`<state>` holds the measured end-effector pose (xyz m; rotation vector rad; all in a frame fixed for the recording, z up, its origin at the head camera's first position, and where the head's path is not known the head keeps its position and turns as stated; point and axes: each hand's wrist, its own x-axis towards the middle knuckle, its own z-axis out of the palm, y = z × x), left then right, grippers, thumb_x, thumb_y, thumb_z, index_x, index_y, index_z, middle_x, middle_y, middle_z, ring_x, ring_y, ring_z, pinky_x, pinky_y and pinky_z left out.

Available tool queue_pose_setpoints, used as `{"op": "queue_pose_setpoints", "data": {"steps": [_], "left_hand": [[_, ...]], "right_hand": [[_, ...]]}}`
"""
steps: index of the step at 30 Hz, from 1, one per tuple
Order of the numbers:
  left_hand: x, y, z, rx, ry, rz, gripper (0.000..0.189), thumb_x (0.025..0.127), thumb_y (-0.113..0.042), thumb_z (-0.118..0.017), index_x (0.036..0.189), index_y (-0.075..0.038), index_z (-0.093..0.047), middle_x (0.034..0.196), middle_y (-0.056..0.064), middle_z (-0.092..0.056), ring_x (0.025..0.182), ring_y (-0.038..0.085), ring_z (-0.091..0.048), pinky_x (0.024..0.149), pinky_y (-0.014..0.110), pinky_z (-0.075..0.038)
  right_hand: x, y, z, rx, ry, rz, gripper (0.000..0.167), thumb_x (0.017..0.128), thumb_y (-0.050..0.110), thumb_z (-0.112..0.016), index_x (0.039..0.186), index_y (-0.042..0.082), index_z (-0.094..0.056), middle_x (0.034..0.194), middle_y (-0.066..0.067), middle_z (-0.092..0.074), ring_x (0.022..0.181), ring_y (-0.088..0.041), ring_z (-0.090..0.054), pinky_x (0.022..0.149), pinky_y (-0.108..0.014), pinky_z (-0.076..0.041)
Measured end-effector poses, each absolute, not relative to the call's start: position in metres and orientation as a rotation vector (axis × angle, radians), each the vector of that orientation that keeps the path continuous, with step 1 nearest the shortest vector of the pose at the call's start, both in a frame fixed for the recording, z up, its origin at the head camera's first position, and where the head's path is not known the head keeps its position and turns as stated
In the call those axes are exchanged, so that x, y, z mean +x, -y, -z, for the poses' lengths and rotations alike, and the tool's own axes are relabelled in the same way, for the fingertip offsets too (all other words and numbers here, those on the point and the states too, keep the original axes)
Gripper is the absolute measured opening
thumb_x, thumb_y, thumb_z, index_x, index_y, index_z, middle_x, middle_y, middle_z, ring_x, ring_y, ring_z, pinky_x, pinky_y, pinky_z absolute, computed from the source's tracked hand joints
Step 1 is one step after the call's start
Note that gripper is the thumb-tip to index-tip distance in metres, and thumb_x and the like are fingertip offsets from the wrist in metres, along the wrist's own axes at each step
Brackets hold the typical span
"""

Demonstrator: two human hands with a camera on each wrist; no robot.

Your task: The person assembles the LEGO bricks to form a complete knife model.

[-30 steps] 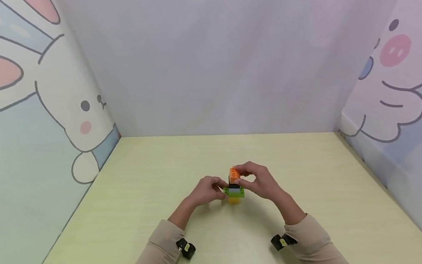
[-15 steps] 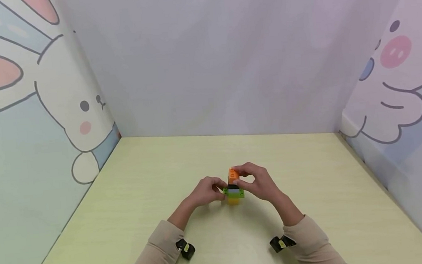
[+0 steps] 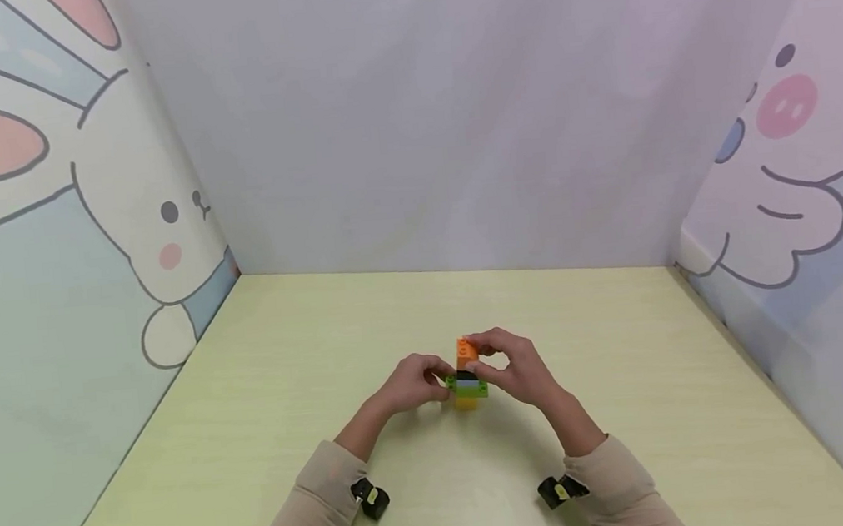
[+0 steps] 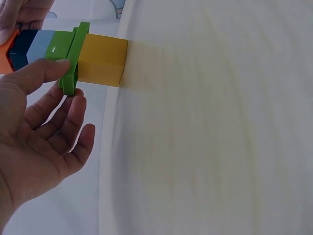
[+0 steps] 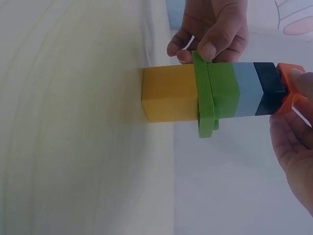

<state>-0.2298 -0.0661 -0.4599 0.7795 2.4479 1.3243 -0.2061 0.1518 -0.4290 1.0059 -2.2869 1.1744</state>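
A small tower of toy building bricks stands upright on the table. From the bottom it has a yellow brick, a wider green plate, a green brick, a light blue brick and a black brick. On top is an orange brick; a narrow gap with black studs shows under it in the right wrist view. My left hand pinches one edge of the green plate between thumb and fingers. My right hand grips the orange brick by its sides.
The pale yellow table is bounded at the back by a plain light wall. Side walls with a printed rabbit and a pink-nosed animal rise left and right. Black camera bands sit on both sleeves.
Both hands keep their hold on the tower. The right hand and forearm have shifted slightly downward in the head view, with the orange brick.
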Motion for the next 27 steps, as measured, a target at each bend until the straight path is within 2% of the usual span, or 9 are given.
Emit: {"op": "queue_pose_setpoints", "data": {"steps": [4,10,16,23,27], "left_hand": [[-0.2303,0.0659,0.4602,0.787,-2.45,-1.323,0.026,0.077,-0.004,-0.072,0.102,-0.004,-0.067,0.091,-0.002,-0.064,0.074,0.013,-0.058,0.065,0.027,-0.049],[-0.23,0.0656,0.461,0.794,-2.435,-1.341,0.025,0.077,-0.003,-0.072,0.102,-0.004,-0.067,0.091,-0.001,-0.064,0.074,0.013,-0.059,0.065,0.028,-0.049],[-0.2302,0.0668,0.4596,0.786,-2.423,-1.342,0.025,0.077,-0.002,-0.071,0.101,-0.004,-0.067,0.09,-0.002,-0.064,0.074,0.014,-0.059,0.066,0.027,-0.049],[-0.2311,0.0664,0.4585,0.771,-2.418,-1.341,0.025,0.078,-0.002,-0.071,0.102,-0.003,-0.067,0.091,-0.001,-0.064,0.075,0.014,-0.059,0.067,0.027,-0.049],[-0.2303,0.0666,0.4595,0.751,-2.422,-1.337,0.025,0.078,-0.003,-0.07,0.103,-0.004,-0.067,0.09,-0.002,-0.064,0.075,0.014,-0.059,0.067,0.027,-0.049]], "right_hand": [[-0.2063,-0.153,0.4309,1.009,2.292,-1.176,0.038,0.078,0.007,-0.075,0.114,0.004,-0.063,0.098,-0.002,-0.063,0.085,-0.018,-0.06,0.074,-0.036,-0.051],[-0.2053,-0.154,0.4341,1.05,2.244,-1.174,0.042,0.076,0.003,-0.075,0.115,0.003,-0.059,0.102,-0.006,-0.062,0.085,-0.021,-0.059,0.073,-0.04,-0.051],[-0.2053,-0.1536,0.4346,1.066,2.236,-1.136,0.042,0.076,0.003,-0.076,0.114,0.002,-0.059,0.104,-0.005,-0.062,0.086,-0.016,-0.058,0.074,-0.037,-0.051],[-0.2058,-0.1536,0.4322,1.055,2.268,-1.157,0.036,0.076,0.005,-0.076,0.109,0.002,-0.06,0.109,-0.008,-0.063,0.085,-0.024,-0.06,0.075,-0.035,-0.05],[-0.2047,-0.1527,0.4339,1.053,2.261,-1.171,0.038,0.076,0.003,-0.076,0.109,0.001,-0.06,0.109,-0.009,-0.063,0.086,-0.023,-0.061,0.076,-0.035,-0.05]]}}
